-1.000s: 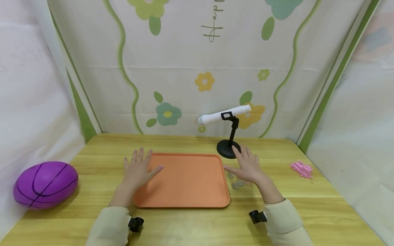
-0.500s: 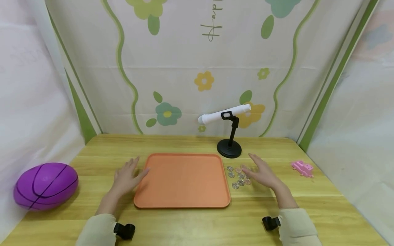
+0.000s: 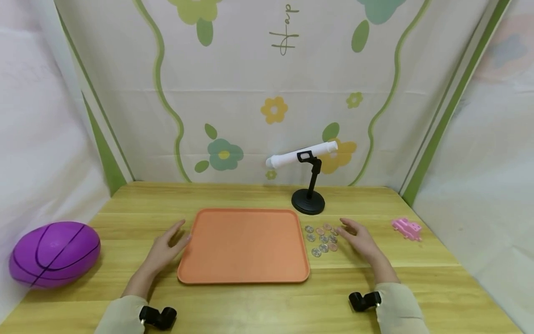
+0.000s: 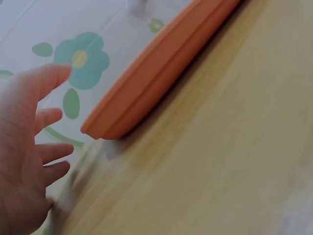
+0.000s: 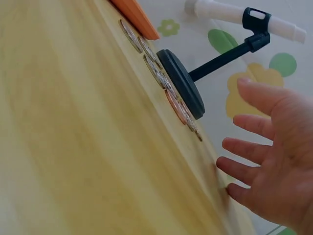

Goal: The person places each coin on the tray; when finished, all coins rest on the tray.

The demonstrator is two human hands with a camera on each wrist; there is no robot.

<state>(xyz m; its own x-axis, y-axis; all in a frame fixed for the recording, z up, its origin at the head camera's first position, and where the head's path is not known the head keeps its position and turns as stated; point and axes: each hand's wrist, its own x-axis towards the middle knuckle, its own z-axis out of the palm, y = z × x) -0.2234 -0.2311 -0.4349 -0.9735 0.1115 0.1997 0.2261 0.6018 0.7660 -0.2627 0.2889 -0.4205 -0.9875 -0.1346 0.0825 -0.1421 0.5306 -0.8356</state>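
Note:
An orange tray [image 3: 246, 246] lies flat on the wooden table. My left hand [image 3: 163, 250] is beside its left edge, fingers relaxed and thumb toward the rim; in the left wrist view the hand [image 4: 24, 142] holds nothing and the tray's side [image 4: 146, 78] rises past the fingers. Just right of the tray several silver and copper-coloured coins [image 3: 323, 239] are spread on the table. My right hand [image 3: 362, 240] is at their right side with fingers loosely bent. The right wrist view shows this hand [image 5: 279, 152] holding nothing, the coins [image 5: 155, 71] beyond its fingertips.
Behind the coins stands a white microphone [image 3: 288, 159] on a black stand [image 3: 308, 202]. A purple ball [image 3: 56, 254] sits at the table's left edge, and a small pink toy [image 3: 407, 229] lies at the right. A flowered cloth [image 3: 233, 93] hangs along the back.
Both hands have drawn apart: the left moved off the tray to its left, and the right moved right, uncovering the coins. The tray stays put.

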